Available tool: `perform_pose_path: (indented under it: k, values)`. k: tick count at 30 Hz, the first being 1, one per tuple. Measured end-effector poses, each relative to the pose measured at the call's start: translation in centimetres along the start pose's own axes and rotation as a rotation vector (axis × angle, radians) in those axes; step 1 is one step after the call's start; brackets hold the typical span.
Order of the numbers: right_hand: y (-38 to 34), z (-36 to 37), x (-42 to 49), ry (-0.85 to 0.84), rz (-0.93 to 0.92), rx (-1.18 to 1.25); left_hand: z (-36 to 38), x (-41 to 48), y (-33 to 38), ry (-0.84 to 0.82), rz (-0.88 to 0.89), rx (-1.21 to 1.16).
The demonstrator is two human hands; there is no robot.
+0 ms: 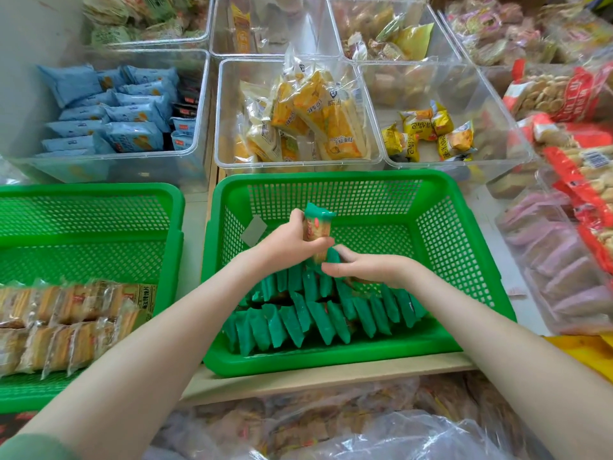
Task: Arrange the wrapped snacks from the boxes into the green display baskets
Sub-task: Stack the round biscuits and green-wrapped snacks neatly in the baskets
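Centre green basket (331, 178): two rows of green-wrapped snacks (315, 315) stand on edge, filling the 6 o'clock half. The 12 o'clock half shows bare mesh.

Left hand (289, 242): over the middle of the basket, fingers curled round one held snack (319, 227). The pack stands roughly upright. Its green crimped end sticks out above the fingers towards 12 o'clock, and its clear middle shows between thumb and fingers. The lower end reaches down to the top of the back row.

Right hand (363, 267): just at 4 o'clock from the left hand, lying low across the back row. Its fingertips (335, 260) point to 9 o'clock and touch green wrapper right beside the lower end of the held snack. Cannot tell whether they pinch a pack or only press on the row.

Second green basket (99, 191) at 9 o'clock: clear-wrapped biscuits (66, 322) packed in its near half.

At 12 o'clock from the baskets are clear bins. One holds blue packets (109, 117), one holds yellow cake packs (311, 121), and one holds small yellow packets (428, 131).

Red-printed bags (580, 180) are piled at 3 o'clock. A clear plastic bag (381, 433) of wrapped goods lies at 6 o'clock, below the shelf edge.
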State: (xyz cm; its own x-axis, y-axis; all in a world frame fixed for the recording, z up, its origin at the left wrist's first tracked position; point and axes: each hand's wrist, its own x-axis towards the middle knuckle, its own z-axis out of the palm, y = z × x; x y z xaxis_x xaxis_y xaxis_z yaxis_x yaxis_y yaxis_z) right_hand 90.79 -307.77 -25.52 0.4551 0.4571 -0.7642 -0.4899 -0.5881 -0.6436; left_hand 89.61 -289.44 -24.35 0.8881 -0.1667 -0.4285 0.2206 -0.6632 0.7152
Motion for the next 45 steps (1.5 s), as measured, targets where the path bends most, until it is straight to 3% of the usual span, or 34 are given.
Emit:
perform_pose_path:
  k: [2, 6, 10, 14, 21, 24, 27, 31, 36, 41, 45]
  values:
    - [0.5, -0.2, 1.0, -0.074, 0.021, 0.145, -0.3, -0.3, -0.4, -0.024, 0.0, -0.022]
    - [1.3, -1.0, 0.7, -0.158, 0.042, -0.228, -0.7, -0.6, -0.9, 0.023, 0.052, -0.125]
    - [1.1, -1.4, 0.4, -0.023, -0.141, -0.445, -0.8, -0.4, -1.0, 0.166, 0.104, -0.216]
    - [1.6, -1.9, -0.2, 0.167, -0.268, -0.422, -0.4, -0.1, -0.5, 0.232, 0.119, -0.262]
    - [1.8, -5.2, -3.4, 0.425, -0.413, -0.156, 2.2, 1.0, 2.2, 0.186, 0.195, -0.236]
    - [2.8, -7.9, -5.9, 0.495, -0.313, -0.397, 3.7, 1.9, 3.6, 0.124, 0.224, -0.102]
    - [4.4, -9.0, -7.7, 0.41, -0.055, -0.754, 5.0, 2.5, 4.9, -0.017, 0.271, -0.035]
    - [6.5, -8.0, -8.3, 0.192, 0.2, -0.982, 6.0, 2.4, 5.3, -0.193, 0.26, 0.201]
    - [8.4, -7.7, -8.0, 0.152, 0.178, -0.759, 6.0, 2.4, 4.0, -0.354, 0.139, 0.509]
    - [8.1, -7.5, -8.0, 0.096, 0.165, -0.661, 4.6, 1.8, 4.2, -0.388, 0.052, 0.437]
    - [7.9, -7.2, -8.4, -0.002, 0.179, -0.602, 4.3, 1.6, 3.8, -0.365, 0.068, 0.526]
